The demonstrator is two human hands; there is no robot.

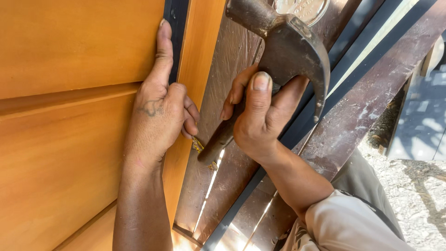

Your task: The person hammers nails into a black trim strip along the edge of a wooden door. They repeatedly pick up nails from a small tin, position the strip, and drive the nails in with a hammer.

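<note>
My right hand (262, 116) grips a dark steel claw hammer (290, 51) right below its head, with the thumb up along the neck. The hammer's handle points down and left, and its end meets a small brass-coloured fitting (199, 146) at the door's edge. My left hand (160, 109) presses on the varnished orange wooden door (65, 125), thumb stretched up along the dark strip (175, 18) beside the edge. Its fingers curl around the door's edge, just above the brass fitting.
Behind the door's edge stands a dark brown frame post (227, 83) with scuffed paint and black strips. Sunlight shows through the gap low down. At the far right lie a pebbled ground (418, 186) and paving.
</note>
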